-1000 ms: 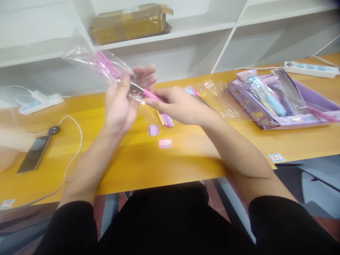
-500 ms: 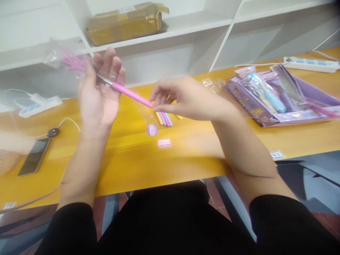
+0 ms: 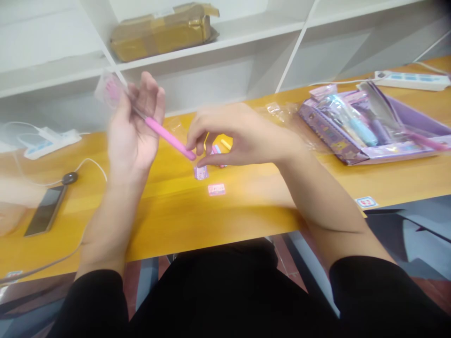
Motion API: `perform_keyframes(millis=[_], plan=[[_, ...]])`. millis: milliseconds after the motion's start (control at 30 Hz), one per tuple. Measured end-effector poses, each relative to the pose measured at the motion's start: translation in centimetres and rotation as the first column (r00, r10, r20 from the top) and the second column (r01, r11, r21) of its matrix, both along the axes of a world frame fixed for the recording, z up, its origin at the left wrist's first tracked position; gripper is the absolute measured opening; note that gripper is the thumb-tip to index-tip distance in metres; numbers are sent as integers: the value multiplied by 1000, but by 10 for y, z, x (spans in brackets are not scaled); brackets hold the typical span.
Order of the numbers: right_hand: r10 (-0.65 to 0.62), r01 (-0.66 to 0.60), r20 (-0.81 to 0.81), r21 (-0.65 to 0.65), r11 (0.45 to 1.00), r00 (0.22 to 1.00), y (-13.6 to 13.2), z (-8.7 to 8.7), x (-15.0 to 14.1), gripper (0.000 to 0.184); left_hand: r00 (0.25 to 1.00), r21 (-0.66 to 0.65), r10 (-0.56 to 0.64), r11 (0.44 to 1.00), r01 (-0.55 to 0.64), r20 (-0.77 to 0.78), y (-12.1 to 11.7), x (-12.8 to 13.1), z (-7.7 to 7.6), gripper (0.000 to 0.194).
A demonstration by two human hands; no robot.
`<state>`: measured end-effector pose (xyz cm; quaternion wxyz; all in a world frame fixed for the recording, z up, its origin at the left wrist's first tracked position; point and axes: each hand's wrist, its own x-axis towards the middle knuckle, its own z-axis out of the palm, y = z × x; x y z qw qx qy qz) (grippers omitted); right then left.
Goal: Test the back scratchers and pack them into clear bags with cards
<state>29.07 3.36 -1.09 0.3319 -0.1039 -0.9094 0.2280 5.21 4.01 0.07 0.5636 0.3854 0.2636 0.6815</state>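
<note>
Tabletop (image 3: 246, 211) spanned my view, purple box (image 3: 326, 136) sitting on it at right. I had the left grip (image 3: 132, 136) pinching the pink stick (image 3: 169, 137) by its shaft; right grip (image 3: 239, 134) curled at the handle end, couldn't tell if pinching. Stick hung above the tabletop, slanting down left to right. Clear wrapper (image 3: 102, 89) enclosed its far end. Pink card (image 3: 216, 189) lay flat nearby.

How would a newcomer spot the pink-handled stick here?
Below the white shelves, find the wooden table, then the person's left hand raised over it. The pink-handled stick slants from that hand down toward the right hand. Unlike the coloured sticks lying on the table, it is held up in the air.
</note>
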Motion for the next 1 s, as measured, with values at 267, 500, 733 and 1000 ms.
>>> perform_keyframes(millis=[267,500,733,1000], plan=[[-54,54,-9,129,990,999,1,-9,-7,12,993,109,-35,993,48,-117,14,-14,-18,42],[-163,185,-98,290,939,982,8,-17,-15,13,979,133,-56,988,84,-198,10,-6,-25,30],[-291,370,-248,388,844,924,7,-21,-19,14,979,125,27,992,-1,-203,-6,23,-26,48],[-517,572,-244,339,747,820,2,-15,-17,10,931,124,-124,977,176,-343,-16,33,-46,42]])
